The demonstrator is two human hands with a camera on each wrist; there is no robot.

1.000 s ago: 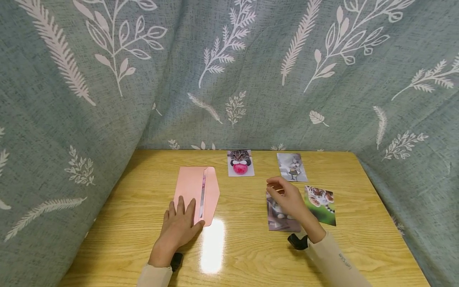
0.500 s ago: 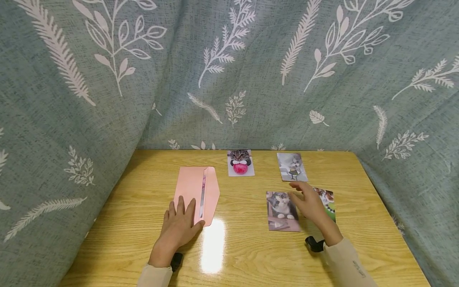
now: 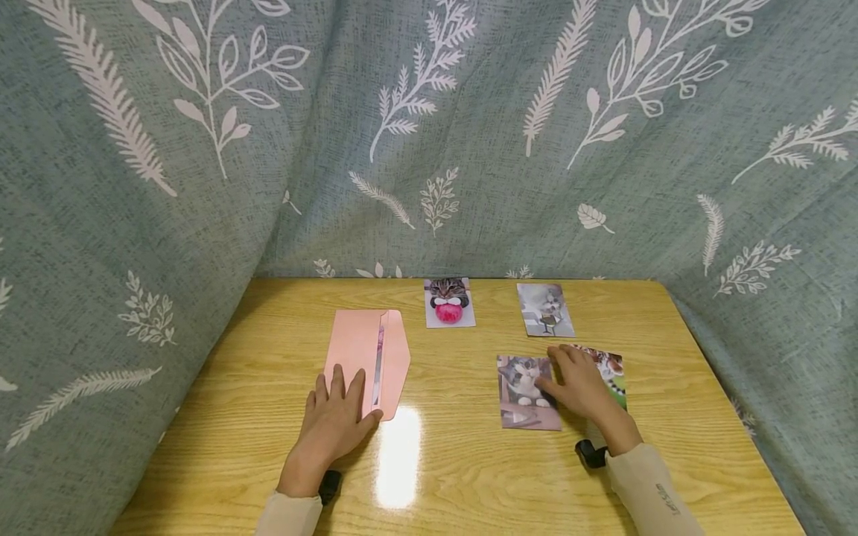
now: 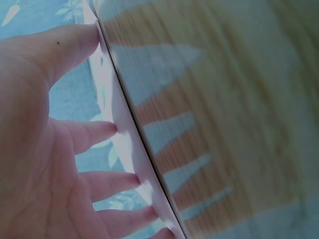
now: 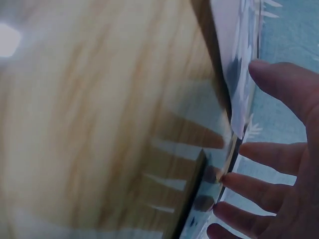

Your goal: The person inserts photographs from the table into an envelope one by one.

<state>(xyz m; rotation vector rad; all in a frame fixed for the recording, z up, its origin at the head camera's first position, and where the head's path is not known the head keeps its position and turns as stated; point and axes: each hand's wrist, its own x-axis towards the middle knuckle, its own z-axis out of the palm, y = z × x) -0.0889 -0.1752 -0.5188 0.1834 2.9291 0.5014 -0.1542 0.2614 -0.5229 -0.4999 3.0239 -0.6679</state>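
My left hand [image 3: 333, 420] rests with spread fingers on the lower part of a pink envelope [image 3: 355, 339], its thumb by the envelope's opening. Through that slit a strip of a picture card [image 3: 378, 368] shows. The envelope's pointed flap lies unfolded to the right. On the right side my right hand [image 3: 585, 383] reaches over the gap between two cards. Its thumb [image 5: 279, 82] is at the right edge of a grey-and-white kitten card [image 3: 519, 398]. The other fingertips touch down by a tiger card [image 3: 618, 381], which the hand partly covers.
Farther back lie a card of a tabby cat with a pink ball [image 3: 449, 314] and a pale grey card [image 3: 544, 309]. The wooden table [image 3: 268, 357] meets a leaf-patterned green-grey curtain [image 3: 496, 186] at the back and sides. A bright reflection lies at centre front.
My right hand has moved right off the kitten card, then down onto its right edge and the tiger card. The left hand stays on the envelope.
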